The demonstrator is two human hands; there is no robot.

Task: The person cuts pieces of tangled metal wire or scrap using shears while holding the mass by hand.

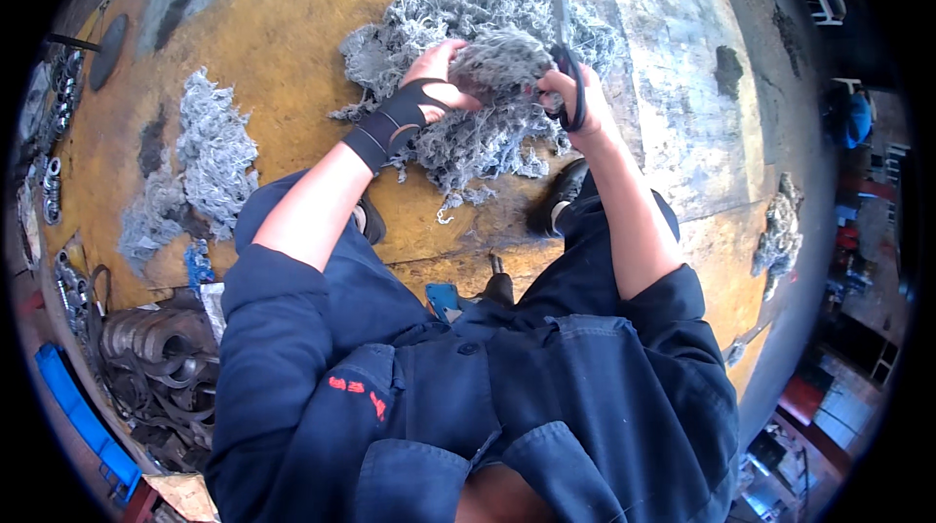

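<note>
A big heap of grey, stringy yarn waste [468, 6] lies on the worn yellow surface in front of me. My left hand [434, 79], in a black wrist support [382, 128], grips a tuft of yarn waste [502, 60] lifted at the heap's middle, thumb on the near side. At the tuft's right edge is my right hand [583, 112], closed round the black handles of a pair of scissors [575, 84]. The scissor blades [561, 11] point away from me, and I cannot tell whether they are apart. The right fingertips seem to touch the tuft.
A smaller pile of grey yarn [214, 148] lies to the left, another clump [780, 231] at the far right. Metal rings and coils [161, 348] crowd the lower left. Between my legs are a blue phone-like object [444, 299] and a dark-handled tool [499, 284]. A round disc [110, 50] stands upper left.
</note>
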